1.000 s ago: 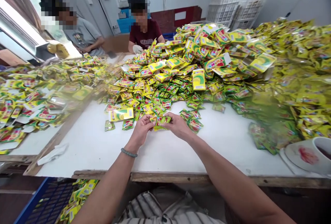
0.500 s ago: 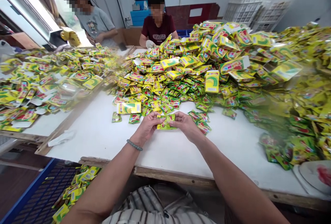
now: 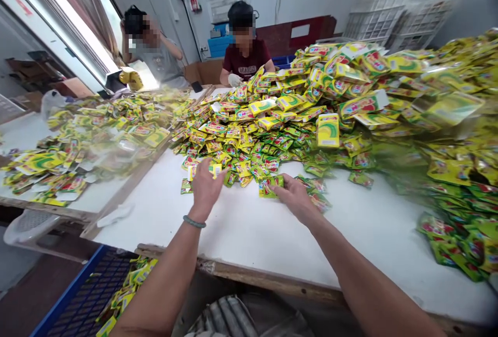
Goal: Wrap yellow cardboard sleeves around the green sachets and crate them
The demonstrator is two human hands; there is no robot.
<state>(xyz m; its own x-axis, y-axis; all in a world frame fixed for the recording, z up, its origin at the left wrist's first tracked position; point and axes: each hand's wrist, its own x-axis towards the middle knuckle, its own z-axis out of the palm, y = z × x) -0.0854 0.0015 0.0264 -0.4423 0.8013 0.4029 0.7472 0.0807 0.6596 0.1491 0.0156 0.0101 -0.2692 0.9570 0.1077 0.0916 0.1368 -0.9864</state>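
My right hand (image 3: 298, 197) pinches green-and-yellow candy packets (image 3: 269, 187) by their right edge, just above the white table; I cannot tell how many there are. Over to the left, my left hand (image 3: 205, 185), with a beaded bracelet on its wrist, is over a small yellow carton (image 3: 215, 170) lying in front of the heap. Its thumb stands apart from the fingers, which hide the carton's middle; whether they touch it I cannot tell. A loose green packet (image 3: 186, 186) lies left of that hand.
A high heap of yellow cartons (image 3: 288, 102) and packets fills the table's far side. More cartons (image 3: 70, 163) cover the left table. Below sits a blue crate (image 3: 73, 290) with cartons inside. Two people (image 3: 247, 57) sit across. White baskets (image 3: 373, 26) are stacked behind.
My left hand has let go of the packets and moved left to the yellow carton. My right hand keeps the packets. The view has shifted, and one person's arms have risen to the head.
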